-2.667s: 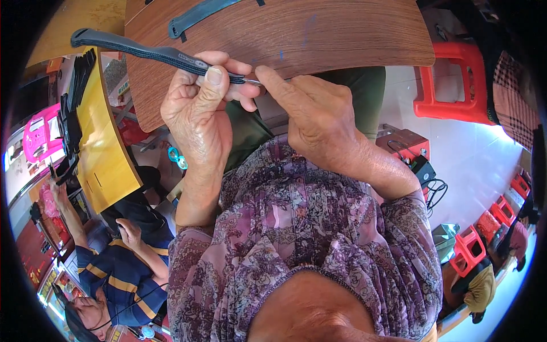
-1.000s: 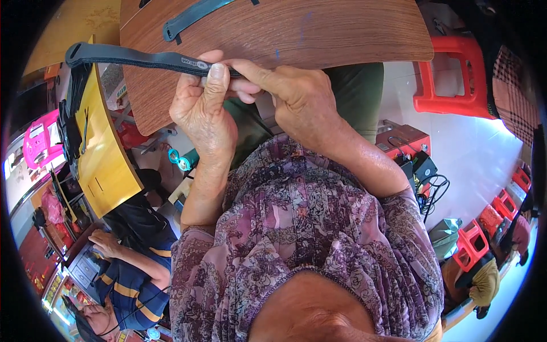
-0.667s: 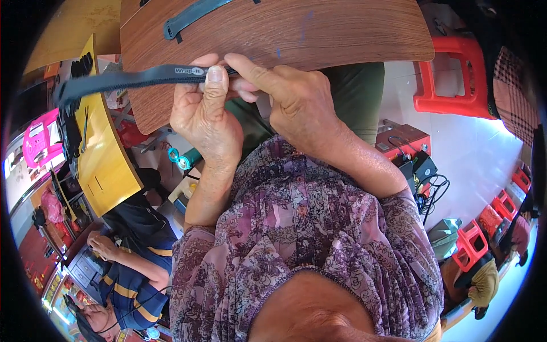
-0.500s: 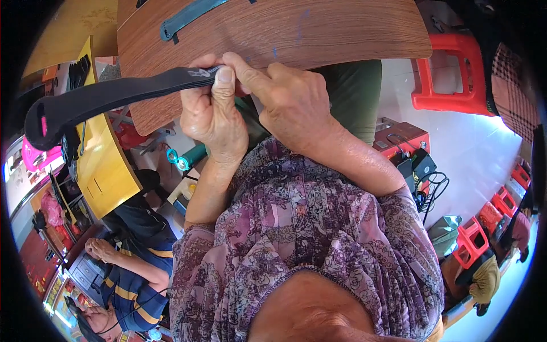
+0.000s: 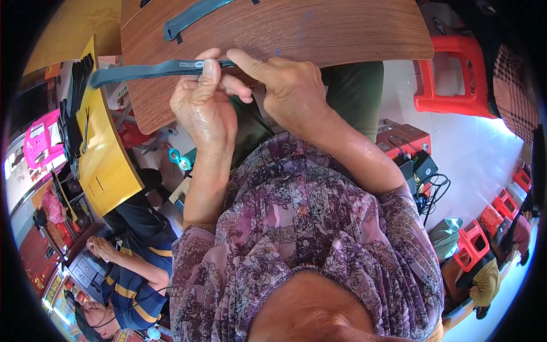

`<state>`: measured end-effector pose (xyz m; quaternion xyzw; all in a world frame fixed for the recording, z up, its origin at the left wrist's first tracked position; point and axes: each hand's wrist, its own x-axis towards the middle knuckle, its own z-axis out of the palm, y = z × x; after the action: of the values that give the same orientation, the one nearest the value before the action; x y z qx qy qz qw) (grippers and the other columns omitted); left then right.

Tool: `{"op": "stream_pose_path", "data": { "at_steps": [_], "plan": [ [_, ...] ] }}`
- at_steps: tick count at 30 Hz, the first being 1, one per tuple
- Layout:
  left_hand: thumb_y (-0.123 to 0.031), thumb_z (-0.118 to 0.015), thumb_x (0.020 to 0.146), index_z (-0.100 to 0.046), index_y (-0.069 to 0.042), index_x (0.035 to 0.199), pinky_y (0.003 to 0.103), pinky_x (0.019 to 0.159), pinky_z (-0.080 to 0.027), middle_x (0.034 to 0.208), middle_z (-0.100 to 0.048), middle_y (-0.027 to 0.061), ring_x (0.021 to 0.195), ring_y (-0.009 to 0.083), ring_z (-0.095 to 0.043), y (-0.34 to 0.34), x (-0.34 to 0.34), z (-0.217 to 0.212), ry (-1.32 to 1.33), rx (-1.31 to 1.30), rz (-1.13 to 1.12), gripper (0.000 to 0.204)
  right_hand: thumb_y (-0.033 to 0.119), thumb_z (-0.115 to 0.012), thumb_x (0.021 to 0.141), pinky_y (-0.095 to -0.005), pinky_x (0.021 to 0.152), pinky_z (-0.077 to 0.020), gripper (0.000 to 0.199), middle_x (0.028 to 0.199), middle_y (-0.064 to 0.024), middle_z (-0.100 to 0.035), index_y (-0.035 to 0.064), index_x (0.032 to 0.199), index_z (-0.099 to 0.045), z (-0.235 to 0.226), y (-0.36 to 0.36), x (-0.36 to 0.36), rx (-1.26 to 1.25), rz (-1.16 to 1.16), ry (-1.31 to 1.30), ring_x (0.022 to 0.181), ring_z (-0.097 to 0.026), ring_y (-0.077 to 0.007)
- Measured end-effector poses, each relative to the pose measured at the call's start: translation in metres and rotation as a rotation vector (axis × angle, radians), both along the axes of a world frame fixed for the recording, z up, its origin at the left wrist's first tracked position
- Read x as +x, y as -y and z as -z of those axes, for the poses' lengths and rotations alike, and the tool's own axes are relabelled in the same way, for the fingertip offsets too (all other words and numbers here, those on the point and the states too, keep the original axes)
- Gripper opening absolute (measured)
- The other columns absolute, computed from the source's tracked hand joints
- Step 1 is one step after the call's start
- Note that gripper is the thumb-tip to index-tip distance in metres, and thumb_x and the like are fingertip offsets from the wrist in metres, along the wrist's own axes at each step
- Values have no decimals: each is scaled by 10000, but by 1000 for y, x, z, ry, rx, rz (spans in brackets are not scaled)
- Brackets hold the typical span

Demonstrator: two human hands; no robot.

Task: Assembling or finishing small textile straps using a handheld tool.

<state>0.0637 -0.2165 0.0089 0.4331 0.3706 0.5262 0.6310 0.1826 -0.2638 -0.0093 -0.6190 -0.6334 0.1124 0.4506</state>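
A thin stack of dark flat straps (image 5: 148, 70) is held edge-on above the near side of the wooden table, its far end reaching left. My left hand (image 5: 202, 111) pinches it near its right end, thumb on the near side, beside a small pale printed mark. At that right end, my right hand (image 5: 296, 91) has its index fingertip against the straps with the other fingers curled; its thumb is hidden. A similar dark strap (image 5: 196, 17) with a slotted, rounded end lies on the table (image 5: 353, 28) beyond my hands.
To the left, a yellow board (image 5: 108, 165) carries a bundle of black straps (image 5: 77, 85). A red plastic stool (image 5: 444, 74) stands at the right, above a red box with black cables (image 5: 433, 185). Another person (image 5: 134, 279) sits at the lower left.
The straps have turned from showing a broad face with a slotted end to edge-on, and their left end has risen. Some of my left fingers have opened out below them.
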Motion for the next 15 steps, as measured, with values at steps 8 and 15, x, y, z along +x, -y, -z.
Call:
{"op": "stream_pose_path", "data": {
  "at_steps": [8,15],
  "plan": [
    [-85,-553,879,-538,96,995,271,370,-427,691,-591,133,450,213,-568,7,-2,-9,-52,-8,4,215,34,-556,697,-395,499,-443,432,628,-97,-592,177,1102,-603,-3,6,-3,-31,-49,-103,566,-588,-276],
    [-103,-538,889,-541,103,1021,272,365,-415,666,-590,141,436,206,-562,-9,-24,-1,73,-205,287,245,-46,-545,707,-295,468,-422,479,603,-95,-557,141,1144,-610,0,9,7,-8,-123,-108,502,-537,-207]
  ]
}}
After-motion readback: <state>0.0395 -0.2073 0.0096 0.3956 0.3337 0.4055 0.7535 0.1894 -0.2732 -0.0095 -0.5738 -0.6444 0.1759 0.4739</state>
